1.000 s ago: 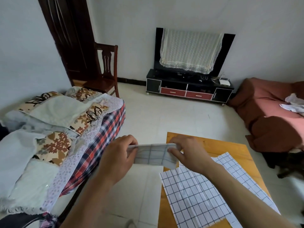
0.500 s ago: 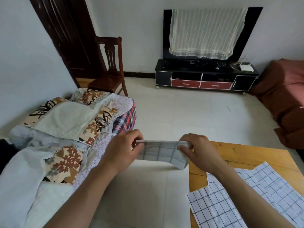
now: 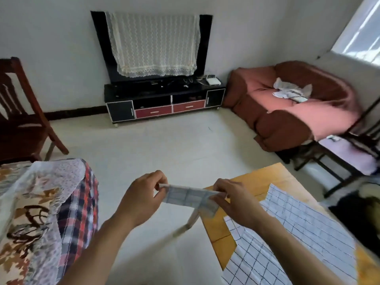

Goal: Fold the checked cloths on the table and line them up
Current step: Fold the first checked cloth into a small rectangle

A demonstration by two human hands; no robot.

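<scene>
Pale floor tiles fill the room beneath a folded checked cloth (image 3: 190, 197) stretched in the air between both hands. Left hand (image 3: 141, 197) pinches its left end, fingers curled; right hand (image 3: 234, 199) pinches the right end over the wooden counter's (image 3: 218, 229) near corner. Under the right forearm, a larger checked cloth (image 3: 287, 233) lies flat on the counter. Beside the left forearm sits a patterned bed (image 3: 47, 212).

No readable text, labels, brands, numbers or signs appear anywhere in this view. The small white box (image 3: 213, 81) at one o'clock is too blurred to read.
</scene>
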